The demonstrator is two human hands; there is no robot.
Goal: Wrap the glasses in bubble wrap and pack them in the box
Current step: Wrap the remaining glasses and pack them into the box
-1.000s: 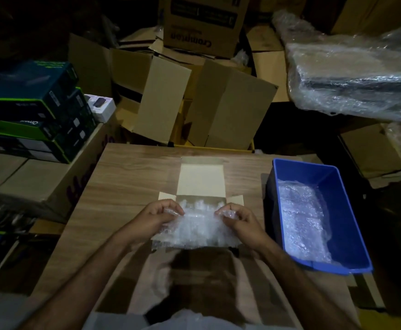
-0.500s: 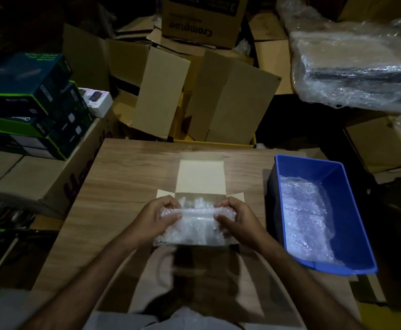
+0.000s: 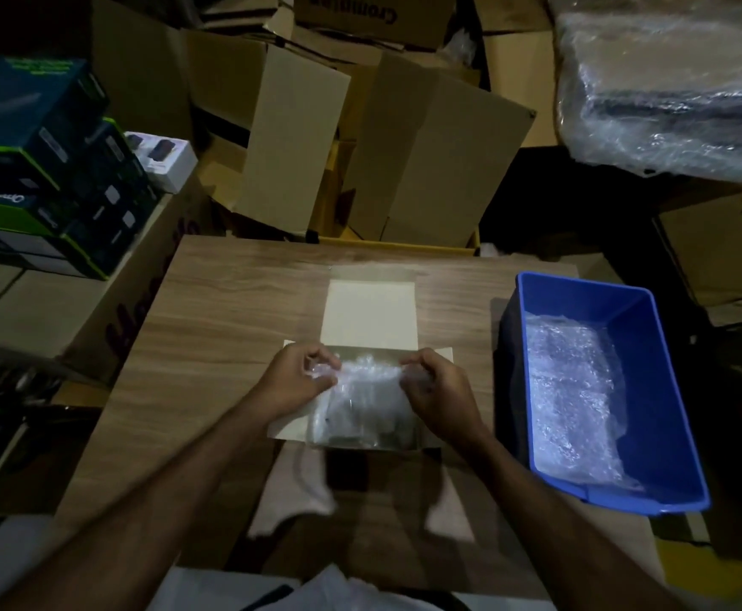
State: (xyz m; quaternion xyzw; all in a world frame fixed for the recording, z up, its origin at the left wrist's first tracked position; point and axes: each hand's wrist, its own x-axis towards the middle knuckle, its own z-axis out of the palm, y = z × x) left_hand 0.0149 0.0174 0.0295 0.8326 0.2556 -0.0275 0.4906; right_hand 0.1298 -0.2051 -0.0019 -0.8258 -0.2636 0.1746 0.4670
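Working at a wood-grain table (image 3: 237, 310) in a dim room, I have stacked dark retail boxes (image 3: 47, 169) far off my left hand, open brown cartons (image 3: 360, 138) beyond both hands, and a blue bin (image 3: 651, 390) holding loose bubble wrap just past my right. My left hand (image 3: 298, 381) and right hand (image 3: 440, 390) each pinch an upper corner of the bubble-wrapped bundle (image 3: 360, 403), fingers curled, forearms angling inward. It sits between them, down in the small open box (image 3: 369, 310).
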